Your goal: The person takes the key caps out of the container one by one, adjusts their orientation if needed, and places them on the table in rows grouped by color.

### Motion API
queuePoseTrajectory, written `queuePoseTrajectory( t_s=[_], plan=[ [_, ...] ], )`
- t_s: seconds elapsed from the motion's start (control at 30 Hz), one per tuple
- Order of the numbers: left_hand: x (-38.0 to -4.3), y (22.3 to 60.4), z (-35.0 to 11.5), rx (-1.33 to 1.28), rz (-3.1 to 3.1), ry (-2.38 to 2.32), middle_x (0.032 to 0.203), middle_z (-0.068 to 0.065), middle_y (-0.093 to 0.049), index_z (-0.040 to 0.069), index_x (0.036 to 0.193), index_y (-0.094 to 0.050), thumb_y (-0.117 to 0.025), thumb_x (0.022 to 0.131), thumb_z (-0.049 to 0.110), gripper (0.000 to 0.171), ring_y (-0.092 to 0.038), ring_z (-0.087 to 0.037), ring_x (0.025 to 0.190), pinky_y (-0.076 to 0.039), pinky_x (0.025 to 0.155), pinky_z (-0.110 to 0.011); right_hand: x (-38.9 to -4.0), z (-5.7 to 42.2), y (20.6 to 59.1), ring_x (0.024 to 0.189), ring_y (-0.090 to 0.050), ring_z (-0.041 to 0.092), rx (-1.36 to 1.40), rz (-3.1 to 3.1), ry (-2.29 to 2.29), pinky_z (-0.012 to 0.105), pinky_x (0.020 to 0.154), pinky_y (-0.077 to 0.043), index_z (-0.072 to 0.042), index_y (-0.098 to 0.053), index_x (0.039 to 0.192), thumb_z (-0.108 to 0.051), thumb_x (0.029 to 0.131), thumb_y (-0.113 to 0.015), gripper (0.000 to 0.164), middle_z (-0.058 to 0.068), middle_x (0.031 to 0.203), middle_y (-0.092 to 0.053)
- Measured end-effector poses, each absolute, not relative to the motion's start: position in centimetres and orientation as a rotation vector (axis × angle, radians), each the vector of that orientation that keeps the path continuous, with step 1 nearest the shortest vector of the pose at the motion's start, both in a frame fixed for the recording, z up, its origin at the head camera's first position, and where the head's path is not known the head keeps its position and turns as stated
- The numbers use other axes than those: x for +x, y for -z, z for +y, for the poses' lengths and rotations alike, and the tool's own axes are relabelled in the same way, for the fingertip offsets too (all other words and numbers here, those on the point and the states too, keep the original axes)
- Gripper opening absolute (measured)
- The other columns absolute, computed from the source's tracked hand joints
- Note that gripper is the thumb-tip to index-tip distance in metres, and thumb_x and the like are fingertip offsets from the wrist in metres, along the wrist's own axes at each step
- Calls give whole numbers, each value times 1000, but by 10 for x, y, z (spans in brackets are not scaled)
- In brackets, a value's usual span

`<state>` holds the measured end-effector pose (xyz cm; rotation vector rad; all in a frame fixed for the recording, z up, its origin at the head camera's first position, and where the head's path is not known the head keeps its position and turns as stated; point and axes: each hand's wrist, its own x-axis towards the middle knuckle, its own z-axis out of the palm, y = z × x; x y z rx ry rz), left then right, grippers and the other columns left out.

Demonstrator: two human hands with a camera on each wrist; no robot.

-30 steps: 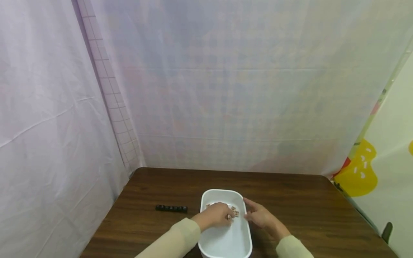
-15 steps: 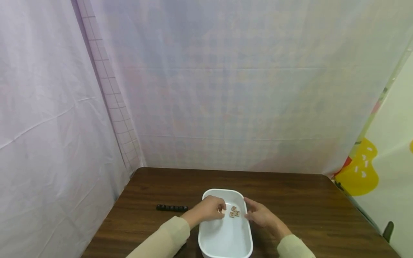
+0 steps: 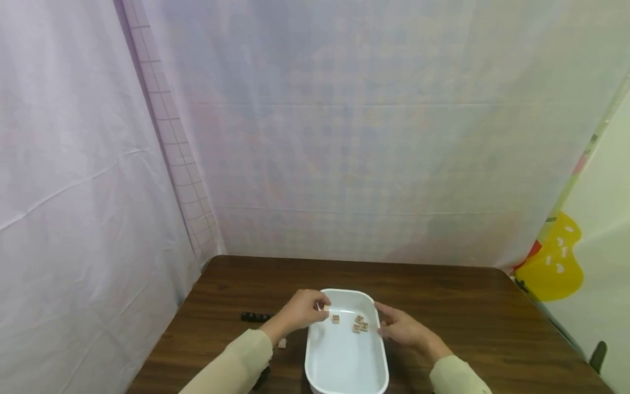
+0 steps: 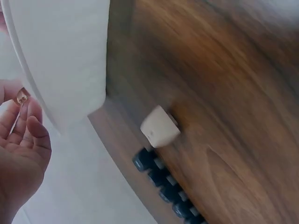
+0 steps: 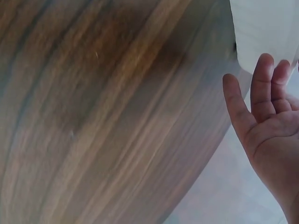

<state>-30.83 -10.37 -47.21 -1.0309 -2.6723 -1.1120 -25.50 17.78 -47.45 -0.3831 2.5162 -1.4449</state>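
Note:
My left hand is over the left rim of a white tub, pinching a small brown keycap between thumb and fingers. In the left wrist view the keycap's hollow underside faces the camera. Several tan keycaps with brown markings lie on the tub floor: one keycap sits apart, and others cluster by the right wall. My right hand is against the tub's right side, its fingers mostly straight and holding no keycap.
A row of black keycaps lies on the brown wooden table left of the tub. One pale keycap is near that row. Another dark object is partly hidden by my left sleeve. Curtains hang behind the table.
My left hand has lifted out from among the keycaps and moved left and away to the tub's rim, uncovering the keycaps inside and a pale one on the table. The right hand stays by the tub.

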Motion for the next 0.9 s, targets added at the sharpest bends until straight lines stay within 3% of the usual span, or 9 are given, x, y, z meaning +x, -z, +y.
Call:
queuePoseTrajectory(
  t_s=[0.17,0.33,0.63,0.9],
  plan=[
    [-308,473,-119,-950,-2689,1189,88,0,-67,1,105,-74,-73,86,9,21,-59,-10,79,-50,67,-25,-256,180,470,71,-53,21,-388,2542,1366,33,64,-44,16,-26,146,1,82,-67,77,6,76,-55],
    [-306,475,-140,-883,-2656,1338,85,-1,-68,1,101,-73,-73,86,9,17,-60,-11,77,-51,64,-28,-258,182,470,73,-51,21,-367,2559,1323,33,65,-44,15,-30,146,-1,81,-71,78,6,78,-54],
    [-305,486,-178,-764,-2596,1403,79,3,-67,2,99,-73,-75,83,14,20,-59,-9,71,-49,64,-28,-260,184,470,74,-51,21,-447,2547,1318,30,64,-42,18,-28,145,0,82,-71,78,5,78,-53],
    [-297,498,-208,-709,-2618,1402,83,1,-64,4,96,-74,-78,82,15,18,-57,-13,76,-47,67,-27,-262,188,471,75,-51,22,-464,2493,1344,32,67,-44,18,-24,146,0,83,-70,80,6,80,-54]
  ],
)
